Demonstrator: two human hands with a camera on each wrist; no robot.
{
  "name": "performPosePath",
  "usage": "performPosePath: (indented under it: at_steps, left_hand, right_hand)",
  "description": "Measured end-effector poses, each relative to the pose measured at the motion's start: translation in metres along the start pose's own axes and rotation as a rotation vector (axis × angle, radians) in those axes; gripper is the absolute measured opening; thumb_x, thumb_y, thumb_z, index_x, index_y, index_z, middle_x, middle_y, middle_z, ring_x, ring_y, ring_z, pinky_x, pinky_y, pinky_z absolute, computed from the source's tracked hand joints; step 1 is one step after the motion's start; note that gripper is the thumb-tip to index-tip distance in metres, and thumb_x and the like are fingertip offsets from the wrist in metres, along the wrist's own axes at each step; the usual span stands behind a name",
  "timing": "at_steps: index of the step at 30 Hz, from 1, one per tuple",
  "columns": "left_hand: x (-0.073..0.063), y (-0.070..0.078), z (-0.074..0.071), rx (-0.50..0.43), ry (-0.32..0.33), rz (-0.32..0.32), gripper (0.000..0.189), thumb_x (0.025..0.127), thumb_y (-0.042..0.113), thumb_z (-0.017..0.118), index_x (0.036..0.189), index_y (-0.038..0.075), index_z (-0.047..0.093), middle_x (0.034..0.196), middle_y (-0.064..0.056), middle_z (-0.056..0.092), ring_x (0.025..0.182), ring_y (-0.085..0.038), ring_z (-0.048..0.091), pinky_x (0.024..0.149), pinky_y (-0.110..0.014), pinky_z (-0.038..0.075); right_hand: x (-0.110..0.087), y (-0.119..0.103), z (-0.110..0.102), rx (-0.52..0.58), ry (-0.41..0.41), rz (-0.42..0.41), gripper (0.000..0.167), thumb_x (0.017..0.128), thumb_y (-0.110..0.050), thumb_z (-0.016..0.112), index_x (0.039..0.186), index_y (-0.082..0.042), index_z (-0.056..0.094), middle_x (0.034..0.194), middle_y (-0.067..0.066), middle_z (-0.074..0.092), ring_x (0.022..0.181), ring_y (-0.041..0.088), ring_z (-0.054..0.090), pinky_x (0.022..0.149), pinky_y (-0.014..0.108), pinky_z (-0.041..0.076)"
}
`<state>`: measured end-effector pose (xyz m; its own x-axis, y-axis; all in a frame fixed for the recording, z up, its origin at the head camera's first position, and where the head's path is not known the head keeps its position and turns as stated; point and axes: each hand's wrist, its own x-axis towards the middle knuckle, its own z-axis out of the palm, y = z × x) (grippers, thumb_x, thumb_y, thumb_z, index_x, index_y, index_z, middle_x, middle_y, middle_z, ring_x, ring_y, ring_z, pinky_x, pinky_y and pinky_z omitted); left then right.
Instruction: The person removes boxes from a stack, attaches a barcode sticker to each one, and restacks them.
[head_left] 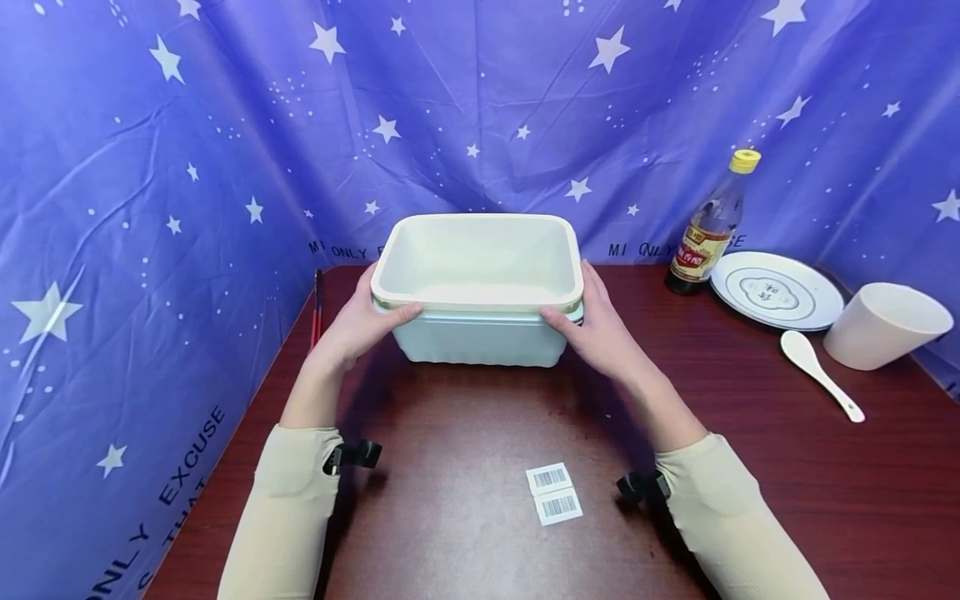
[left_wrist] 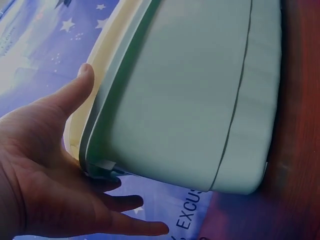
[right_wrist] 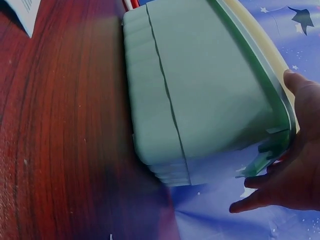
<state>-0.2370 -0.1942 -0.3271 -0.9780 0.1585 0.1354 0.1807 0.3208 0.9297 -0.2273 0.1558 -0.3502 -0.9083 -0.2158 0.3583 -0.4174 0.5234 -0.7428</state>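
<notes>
A pale green plastic box (head_left: pixel 480 340) with a cream-white rim and a whitish inside (head_left: pixel 480 265) stands at the far middle of the table, its opening facing up. At its left end my left hand (head_left: pixel 365 321) grips the rim, thumb across the front edge. My right hand (head_left: pixel 596 325) holds the right end the same way. In the left wrist view the left thumb presses the cream rim (left_wrist: pixel 100 65), while the lower fingers stretch out past the box's end. In the right wrist view, a green clip-like piece (right_wrist: pixel 262 157) sits under the rim near the right fingers.
On the right stand a dark sauce bottle (head_left: pixel 701 233) with a yellow cap, white plates (head_left: pixel 810 296), a white cup (head_left: pixel 877 329) and a white spoon (head_left: pixel 817 371). A barcode label (head_left: pixel 553 493) lies nearer. Red-and-black sticks (head_left: pixel 317 308) lie at the left edge. A starry curtain (head_left: pixel 480 100) surrounds the table.
</notes>
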Motion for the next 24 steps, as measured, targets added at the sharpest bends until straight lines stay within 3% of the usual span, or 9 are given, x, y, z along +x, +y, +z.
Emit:
performPosePath:
  at_steps: [11, 16, 22, 24]
  left_hand:
    - [-0.003, 0.008, 0.004, -0.029, 0.045, 0.027, 0.097, 0.086, 0.020, 0.082, 0.160, 0.016, 0.019, 0.146, -0.012, 0.044, 0.127, -0.026, 0.046, 0.109, -0.044, 0.037]
    - [-0.003, 0.011, 0.004, -0.009, 0.075, 0.063, 0.096, 0.085, 0.021, 0.083, 0.159, 0.018, 0.023, 0.144, -0.011, 0.047, 0.126, -0.024, 0.047, 0.109, -0.043, 0.036]
    - [-0.004, 0.016, 0.005, -0.045, 0.093, 0.150, 0.094, 0.083, 0.020, 0.085, 0.157, 0.020, 0.027, 0.141, -0.008, 0.049, 0.125, -0.021, 0.047, 0.108, -0.043, 0.034]
    - [-0.005, 0.018, 0.005, -0.049, 0.097, 0.171, 0.095, 0.083, 0.021, 0.085, 0.157, 0.022, 0.026, 0.142, -0.008, 0.048, 0.127, -0.022, 0.046, 0.109, -0.043, 0.033]
  right_hand:
    - [0.000, -0.003, -0.004, -0.005, 0.048, -0.033, 0.096, 0.094, -0.055, 0.064, 0.161, -0.003, 0.017, 0.164, 0.022, 0.015, 0.152, 0.030, 0.014, 0.120, 0.051, 0.015]
    - [0.001, -0.004, -0.007, -0.014, 0.081, -0.086, 0.095, 0.094, -0.055, 0.064, 0.160, -0.004, 0.019, 0.164, 0.019, 0.018, 0.152, 0.028, 0.013, 0.121, 0.050, 0.015]
    - [0.002, -0.010, -0.010, 0.041, 0.130, -0.164, 0.089, 0.094, -0.046, 0.069, 0.161, -0.010, 0.023, 0.161, 0.010, 0.028, 0.148, 0.022, 0.022, 0.120, 0.048, 0.017]
    - [-0.001, -0.023, -0.014, 0.085, 0.132, -0.175, 0.086, 0.095, -0.034, 0.071, 0.161, -0.008, 0.022, 0.158, 0.013, 0.032, 0.145, 0.024, 0.026, 0.120, 0.046, 0.018]
